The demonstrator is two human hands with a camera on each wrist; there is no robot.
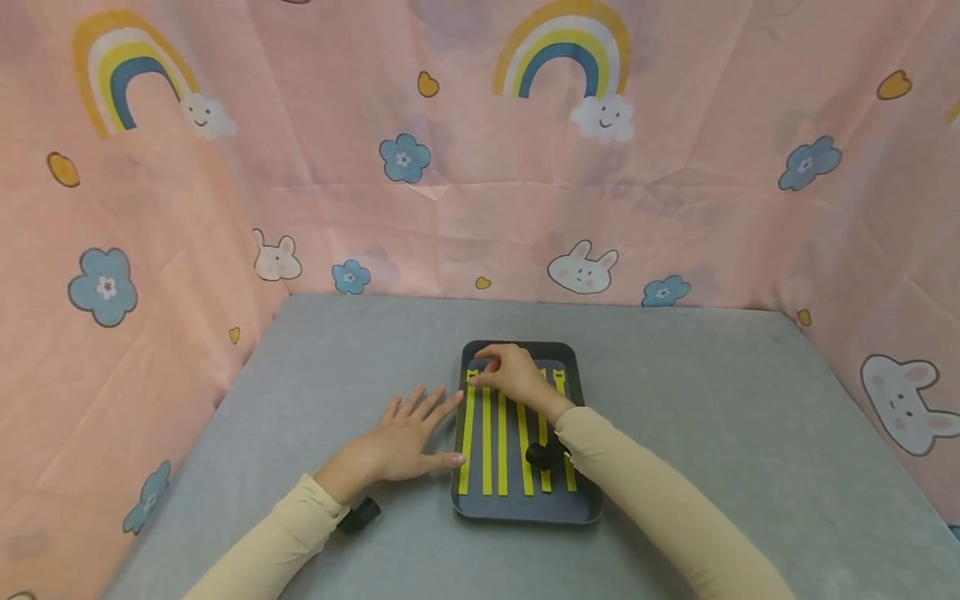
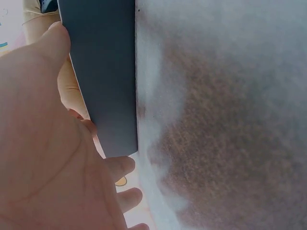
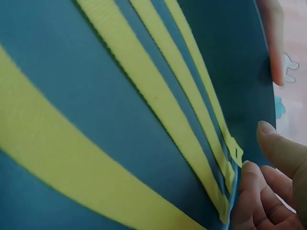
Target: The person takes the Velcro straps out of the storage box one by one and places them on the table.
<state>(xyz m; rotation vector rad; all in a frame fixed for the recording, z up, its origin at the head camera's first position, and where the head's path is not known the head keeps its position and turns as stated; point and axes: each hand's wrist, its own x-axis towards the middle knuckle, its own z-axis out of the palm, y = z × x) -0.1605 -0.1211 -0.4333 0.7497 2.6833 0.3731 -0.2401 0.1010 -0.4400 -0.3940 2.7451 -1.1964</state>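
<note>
A dark grey rectangular tray [image 1: 525, 510] holds several yellow hook-and-loop cable ties [image 1: 502, 450], laid lengthwise in a row with their slotted heads at the far end. My right hand [image 1: 517, 375] reaches over the tray to the far end of the leftmost tie [image 1: 467, 450]. In the right wrist view a fingertip is right at that tie's slotted head [image 3: 236, 152], with the thumb [image 3: 278, 143] apart from it. Fingers spread, my left hand [image 1: 401, 446] lies along the tray's left side, its thumb and index finger at the rim. The right forearm covers part of the rightmost ties.
The tray sits on a grey tabletop [image 1: 720, 400]. Pink printed cloth [image 1: 450, 217] hangs behind the table and along both sides. A small black wrist camera [image 1: 360, 517] is strapped to the left wrist, another [image 1: 543, 455] to the right.
</note>
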